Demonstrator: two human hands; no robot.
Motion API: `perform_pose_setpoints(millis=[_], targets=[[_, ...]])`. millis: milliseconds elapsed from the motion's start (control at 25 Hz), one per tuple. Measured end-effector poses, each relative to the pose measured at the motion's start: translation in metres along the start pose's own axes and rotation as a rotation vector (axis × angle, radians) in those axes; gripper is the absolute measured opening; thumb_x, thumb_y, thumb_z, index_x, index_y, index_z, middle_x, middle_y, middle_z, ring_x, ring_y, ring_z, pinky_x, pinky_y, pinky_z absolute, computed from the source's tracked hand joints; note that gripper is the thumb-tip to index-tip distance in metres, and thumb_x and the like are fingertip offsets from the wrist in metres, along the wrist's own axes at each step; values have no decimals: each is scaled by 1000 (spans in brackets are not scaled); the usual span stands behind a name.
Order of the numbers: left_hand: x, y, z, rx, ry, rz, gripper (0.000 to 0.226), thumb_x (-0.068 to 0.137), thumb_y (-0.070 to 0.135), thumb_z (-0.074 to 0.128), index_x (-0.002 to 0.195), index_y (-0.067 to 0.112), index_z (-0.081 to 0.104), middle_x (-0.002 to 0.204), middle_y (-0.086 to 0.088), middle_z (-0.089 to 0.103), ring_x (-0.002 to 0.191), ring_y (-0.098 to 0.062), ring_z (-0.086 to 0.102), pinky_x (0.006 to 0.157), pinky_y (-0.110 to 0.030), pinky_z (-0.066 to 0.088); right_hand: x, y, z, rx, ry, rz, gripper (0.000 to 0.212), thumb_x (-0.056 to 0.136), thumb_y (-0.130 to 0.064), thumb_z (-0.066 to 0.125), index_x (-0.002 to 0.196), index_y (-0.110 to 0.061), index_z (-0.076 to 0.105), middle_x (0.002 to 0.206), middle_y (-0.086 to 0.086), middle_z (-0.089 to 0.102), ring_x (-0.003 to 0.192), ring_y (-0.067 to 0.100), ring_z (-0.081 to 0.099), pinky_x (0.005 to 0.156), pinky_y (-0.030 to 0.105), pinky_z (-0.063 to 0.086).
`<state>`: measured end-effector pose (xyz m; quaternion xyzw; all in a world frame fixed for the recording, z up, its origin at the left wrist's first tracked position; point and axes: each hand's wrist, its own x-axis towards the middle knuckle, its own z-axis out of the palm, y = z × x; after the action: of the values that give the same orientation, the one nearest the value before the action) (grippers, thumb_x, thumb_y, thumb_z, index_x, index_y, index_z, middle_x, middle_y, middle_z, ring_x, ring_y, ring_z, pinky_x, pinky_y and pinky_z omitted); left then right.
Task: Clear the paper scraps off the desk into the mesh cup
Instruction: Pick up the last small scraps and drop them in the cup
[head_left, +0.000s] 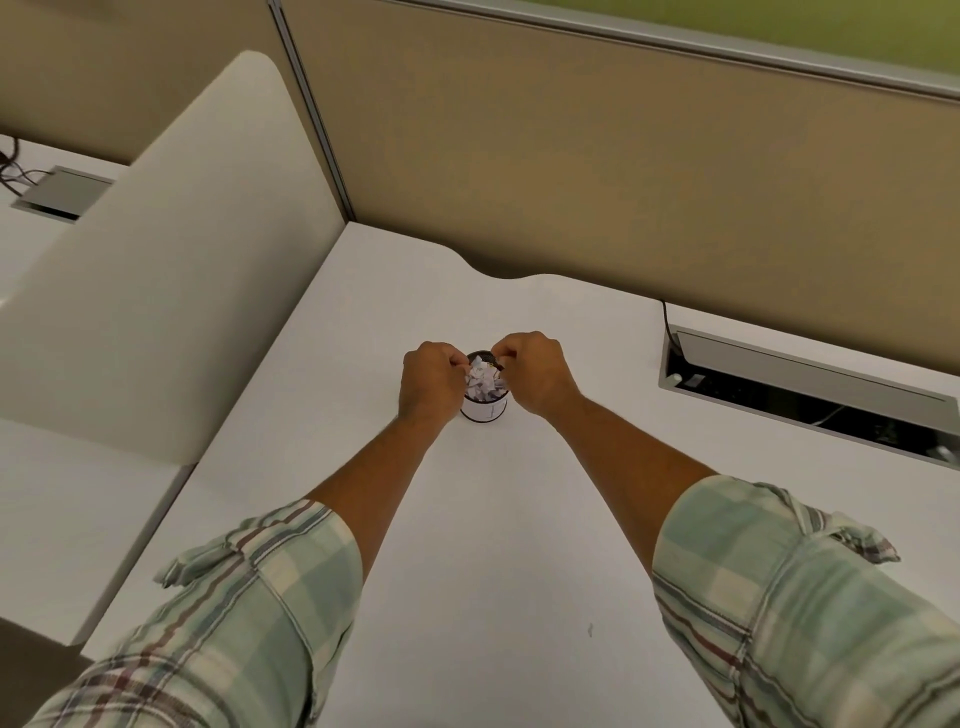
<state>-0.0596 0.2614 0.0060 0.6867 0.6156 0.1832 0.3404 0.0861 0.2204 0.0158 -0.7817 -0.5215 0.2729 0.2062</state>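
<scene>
Rolled plaid cuffs, soft woven cotton in pale green, cream and maroon lines, bunch at my elbows closest to the lens, the left sleeve (249, 587) and the right sleeve (789, 582) both pushed up to leave my forearms bare. Past them stretches the bench (493, 545), a smooth matte white slab with a wavy far edge and one small dark speck near my right arm. Out at the middle of it stands the mesh cup (485, 405), a small upright cylinder with a dark rim and base and a pale band around its wall, and the paper scraps (483, 384) sit inside it, crumpled white pieces heaped up to the brim with sharp folded corners. My left hand (431, 384) is curled loosely at the cup's left side, fingers bent in toward the rim, and my right hand (535, 371) is curled the same way at the right side; both have fingertips drawn together over the heap, but I cannot tell whether either one pinches a scrap. To the right, a recessed grey cable tray (805, 384) with a hinged metal flap is cut into the surface, with a black cord running from it. Fabric-covered tan partition panels (571, 156) with aluminium trim stand behind, and a rounded cream divider (156, 286) stands at the left.
</scene>
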Motion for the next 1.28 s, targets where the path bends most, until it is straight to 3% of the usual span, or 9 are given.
perform_pose_setpoints(millis=[160,280,360,480,600,760,920,1080,1280], targets=[[-3,2,-4,-12,31,28,14,86,1,69,86,9,80,88,-6,79,75,-16,69,74,-27,59,-5,3,-11,112,71,16,16,85,2,70,84,-14,74,83,1,73,77,17,68,72,28,60],[-11,6,-5,-36,46,68,3,85,9,76,84,10,78,82,-3,77,73,-17,70,70,-26,60,-13,5,-17,150,94,24,17,82,-8,80,78,-19,68,71,-9,64,64,7,61,58,15,46],[-20,8,-3,-74,47,118,5,86,16,77,84,11,77,80,-1,75,71,-14,68,65,-16,52,-23,11,-19,212,96,36,11,85,-10,77,80,-18,71,71,-9,66,66,9,64,62,21,51],[-45,7,6,-134,3,183,9,87,22,75,85,13,77,80,2,75,71,-9,67,68,-12,52,-50,31,-21,323,89,99,2,87,-11,74,88,-13,75,81,-1,73,78,20,71,75,34,61],[-80,-3,25,-153,-78,229,10,86,23,76,83,14,76,73,5,73,65,-4,65,63,-4,46,-91,64,-15,388,99,161,2,85,-13,76,86,-15,77,80,-4,74,75,14,70,75,31,60],[-131,-23,58,-127,-226,182,7,84,23,77,81,18,76,75,10,73,69,-3,67,62,-5,47,-155,117,1,364,64,255,2,84,-17,78,85,-18,77,81,-11,74,75,3,67,73,21,54],[-183,-46,86,-29,-385,150,6,83,21,79,88,19,77,82,10,72,71,0,62,70,-12,48,-215,163,19,285,18,343,4,84,-16,76,82,-20,76,82,-12,74,78,0,65,72,18,48],[-217,-68,97,32,-416,107,6,85,17,77,91,17,76,88,6,72,74,-3,62,73,-17,49,-262,189,39,211,-79,404,8,85,-15,73,82,-22,75,85,-9,73,81,9,67,69,20,51],[-252,-94,103,255,-493,175,30,86,26,77,114,18,70,115,2,63,110,-16,59,98,-29,50,-287,193,63,87,-193,415,14,81,-26,78,93,-23,72,87,-10,67,82,12,64,70,28,52]])
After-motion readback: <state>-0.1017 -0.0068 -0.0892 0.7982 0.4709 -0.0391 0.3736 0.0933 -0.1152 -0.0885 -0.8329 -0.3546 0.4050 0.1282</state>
